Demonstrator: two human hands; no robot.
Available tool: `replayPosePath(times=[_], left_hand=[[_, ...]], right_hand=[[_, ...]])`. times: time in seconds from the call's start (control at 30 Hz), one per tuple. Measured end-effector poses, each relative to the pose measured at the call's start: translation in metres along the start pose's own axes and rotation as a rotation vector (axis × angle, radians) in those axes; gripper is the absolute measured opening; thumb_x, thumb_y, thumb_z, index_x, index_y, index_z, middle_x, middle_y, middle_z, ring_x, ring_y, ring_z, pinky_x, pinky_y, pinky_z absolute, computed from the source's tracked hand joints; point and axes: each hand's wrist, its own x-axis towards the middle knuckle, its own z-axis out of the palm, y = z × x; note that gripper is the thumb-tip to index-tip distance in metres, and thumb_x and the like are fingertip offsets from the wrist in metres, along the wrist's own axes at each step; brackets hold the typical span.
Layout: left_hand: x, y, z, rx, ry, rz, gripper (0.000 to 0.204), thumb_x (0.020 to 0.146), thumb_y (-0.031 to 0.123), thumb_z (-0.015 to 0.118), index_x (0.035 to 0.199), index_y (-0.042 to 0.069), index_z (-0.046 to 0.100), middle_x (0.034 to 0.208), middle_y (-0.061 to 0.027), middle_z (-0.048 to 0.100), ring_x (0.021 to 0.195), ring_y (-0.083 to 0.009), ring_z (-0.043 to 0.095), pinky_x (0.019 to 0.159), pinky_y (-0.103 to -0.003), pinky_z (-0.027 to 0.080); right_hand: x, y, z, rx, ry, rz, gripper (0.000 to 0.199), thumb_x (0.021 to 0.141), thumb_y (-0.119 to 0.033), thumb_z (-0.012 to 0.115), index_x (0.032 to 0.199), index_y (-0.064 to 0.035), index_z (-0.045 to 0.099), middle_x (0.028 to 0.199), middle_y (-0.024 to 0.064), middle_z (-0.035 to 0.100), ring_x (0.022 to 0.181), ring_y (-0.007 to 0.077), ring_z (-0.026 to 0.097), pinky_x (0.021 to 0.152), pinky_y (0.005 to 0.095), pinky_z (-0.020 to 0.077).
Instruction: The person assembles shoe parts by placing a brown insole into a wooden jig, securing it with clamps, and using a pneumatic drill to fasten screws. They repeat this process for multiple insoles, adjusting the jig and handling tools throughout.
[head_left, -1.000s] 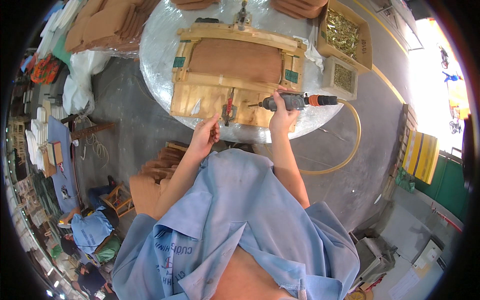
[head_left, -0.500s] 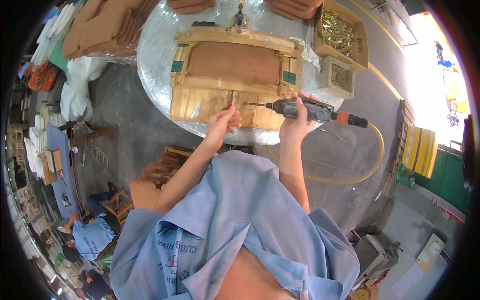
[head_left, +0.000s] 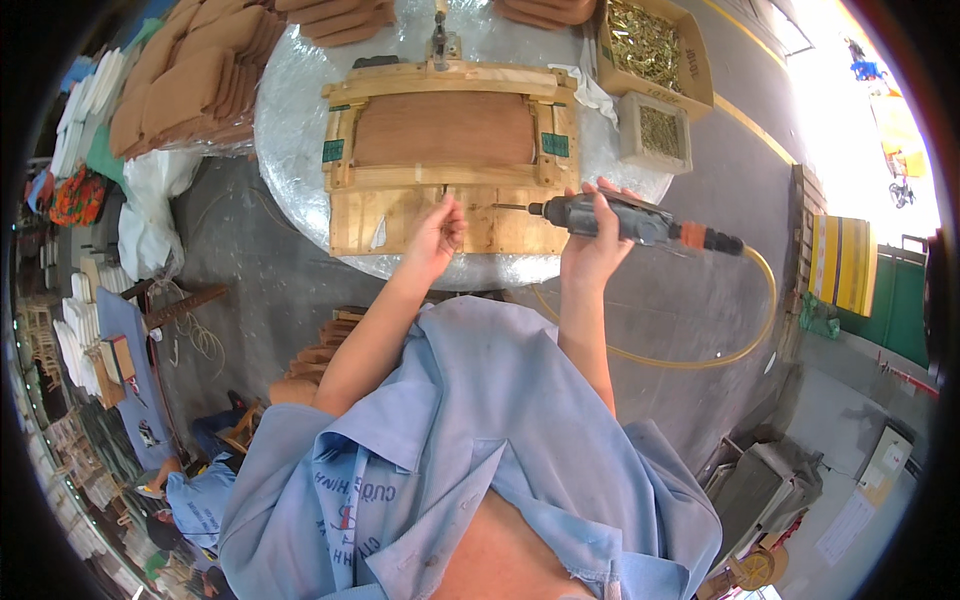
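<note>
Right hand (head_left: 592,245) wrapped tight around dark air-driven screwdriver (head_left: 610,215) with yellow hose (head_left: 740,340), bit aimed left over front rail of pale wooden seat frame (head_left: 450,165) on round foil-wrapped desk (head_left: 290,130). Left hand (head_left: 437,235) pinched closed at that rail, contents too small to tell. Green square labels (head_left: 555,144) on frame corners; open cardboard box of brass-coloured screws (head_left: 655,45) at far right.

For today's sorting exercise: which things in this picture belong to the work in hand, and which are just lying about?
In use:
- wooden seat frame
- air screwdriver, gripped by the right hand
- yellow air hose
- left hand, pinching something small over the frame
- round wrapped table

Lying about:
- two boxes of screws
- stacked brown seat pads
</note>
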Motion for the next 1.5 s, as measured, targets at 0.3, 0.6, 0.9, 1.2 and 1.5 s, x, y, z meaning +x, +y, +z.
replayPosePath(times=[0.3, 0.6, 0.9, 1.2, 1.5], left_hand=[[-0.062, 0.040, 0.003, -0.343, -0.204, -0.039, 0.043, 0.114, 0.043, 0.056, 0.088, 0.013, 0.073, 0.084, -0.0051, 0.072, 0.069, -0.0153, 0.065, 0.055, -0.027, 0.052], [-0.042, 0.010, -0.015, -0.188, 0.171, -0.168, 0.032, 0.108, 0.046, 0.068, 0.098, 0.016, 0.067, 0.062, 0.0070, 0.046, 0.045, -0.0055, 0.038, 0.040, -0.023, 0.026], [-0.037, 0.001, 0.041, 0.214, -0.039, -0.050, 0.035, 0.113, 0.039, 0.063, 0.128, 0.008, 0.069, 0.067, 0.0070, 0.052, 0.045, -0.0034, 0.033, 0.045, -0.025, 0.023], [-0.016, 0.004, 0.046, 0.228, -0.178, 0.043, 0.034, 0.112, 0.034, 0.065, 0.122, 0.003, 0.074, 0.085, -0.0011, 0.074, 0.046, -0.0024, 0.037, 0.044, -0.023, 0.027], [-0.019, 0.047, 0.058, 0.841, -0.282, 0.236, 0.019, 0.107, 0.020, 0.072, 0.110, 0.002, 0.079, 0.086, 0.0004, 0.077, 0.061, -0.0012, 0.050, 0.054, -0.022, 0.037]], right_hand=[[0.021, 0.087, -0.035, -0.192, 0.006, -0.020, 0.045, 0.089, 0.010, 0.075, 0.128, -0.0028, 0.056, 0.121, 0.0135, 0.071, 0.108, 0.0183, 0.068, 0.098, 0.0368, 0.0560], [0.018, 0.093, -0.035, -0.168, 0.043, 0.002, 0.043, 0.092, 0.009, 0.072, 0.130, -0.0037, 0.056, 0.122, 0.0154, 0.070, 0.106, 0.0238, 0.070, 0.092, 0.0415, 0.0611], [-0.002, 0.010, 0.012, 0.036, 0.116, 0.073, 0.045, 0.100, -0.005, 0.065, 0.138, -0.0158, 0.045, 0.138, 0.0150, 0.058, 0.117, 0.0299, 0.064, 0.102, 0.0622, 0.0588], [0.002, -0.017, 0.016, 0.082, 0.168, 0.115, 0.044, 0.100, -0.011, 0.065, 0.138, -0.0180, 0.045, 0.139, 0.0108, 0.058, 0.116, 0.0286, 0.063, 0.105, 0.0643, 0.0567], [0.020, -0.036, 0.019, 0.028, 0.144, 0.110, 0.042, 0.100, -0.012, 0.067, 0.137, -0.0124, 0.047, 0.129, 0.0163, 0.063, 0.110, 0.0317, 0.067, 0.093, 0.0600, 0.0625]])
